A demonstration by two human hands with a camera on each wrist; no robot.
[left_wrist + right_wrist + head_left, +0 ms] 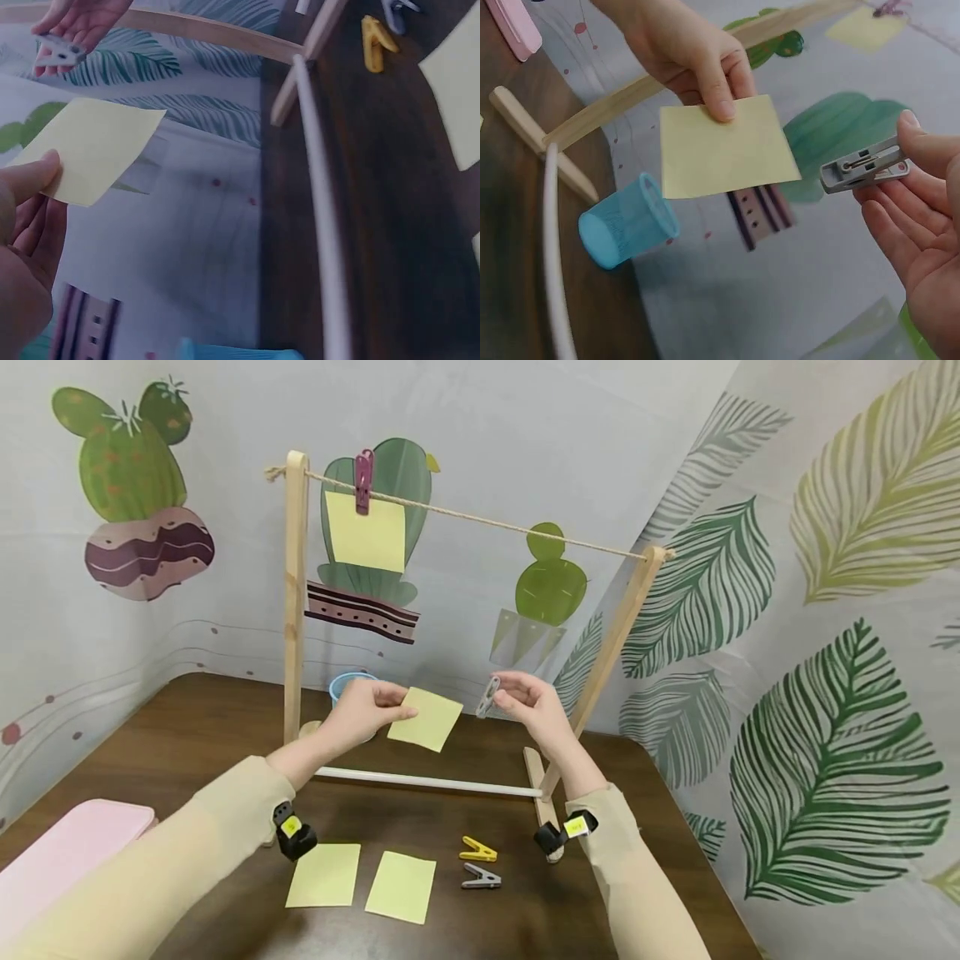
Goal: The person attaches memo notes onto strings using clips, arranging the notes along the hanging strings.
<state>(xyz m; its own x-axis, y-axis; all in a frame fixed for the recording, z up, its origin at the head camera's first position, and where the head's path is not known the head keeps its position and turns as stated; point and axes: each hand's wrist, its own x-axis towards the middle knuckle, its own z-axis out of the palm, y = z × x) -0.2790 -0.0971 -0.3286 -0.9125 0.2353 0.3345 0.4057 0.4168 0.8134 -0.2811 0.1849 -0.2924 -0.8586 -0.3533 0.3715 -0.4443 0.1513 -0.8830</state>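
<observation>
My left hand [361, 710] pinches a yellow sticky note [427, 718] by one edge, thumb on top, in the air below the string. To its right, my right hand [536, 706] holds a grey clothespin [488, 697] between thumb and fingers. In the right wrist view the clothespin [864, 166] points at the sticky note [727, 150], with a gap between them. Overhead, a dark pink clothespin [363, 482] clips another sticky note [366, 532] to the string [480, 517].
A wooden frame [295, 602] with a white crossbar [427, 782] carries the string. In front lie two sticky notes [324, 876] [401, 887], a yellow clothespin [478, 849] and a second grey clothespin [482, 877]. A blue mesh cup [622, 225] stands behind; a pink case [75, 852] lies left.
</observation>
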